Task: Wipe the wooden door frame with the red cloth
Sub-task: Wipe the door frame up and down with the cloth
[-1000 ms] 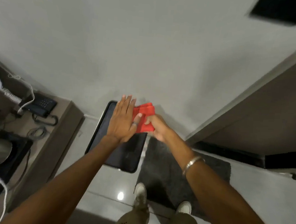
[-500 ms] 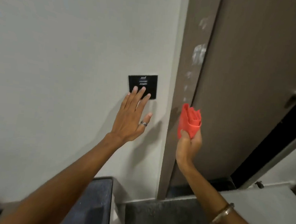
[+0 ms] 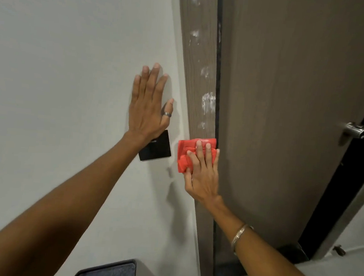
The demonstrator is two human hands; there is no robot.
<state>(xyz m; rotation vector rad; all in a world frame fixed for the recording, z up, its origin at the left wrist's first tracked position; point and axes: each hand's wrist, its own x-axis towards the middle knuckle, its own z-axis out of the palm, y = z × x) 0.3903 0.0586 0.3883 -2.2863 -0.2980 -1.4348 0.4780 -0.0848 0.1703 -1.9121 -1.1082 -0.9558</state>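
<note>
A brown wooden door frame runs top to bottom in the middle, with several white smudges along it. The folded red cloth lies flat against the frame below the lowest smudge. My right hand presses on the cloth, fingers spread over it. My left hand is flat on the white wall left of the frame, fingers apart, holding nothing, partly covering a black wall plate.
A brown door stands ajar right of the frame, with a metal handle and a dark gap beyond it. A black-rimmed panel leans at the wall's foot. A doorstop sits on the floor.
The view rose from the floor to the frame. My right hand took the cloth from mid-air onto the frame and flattened it. My left hand moved up the wall above the black plate.
</note>
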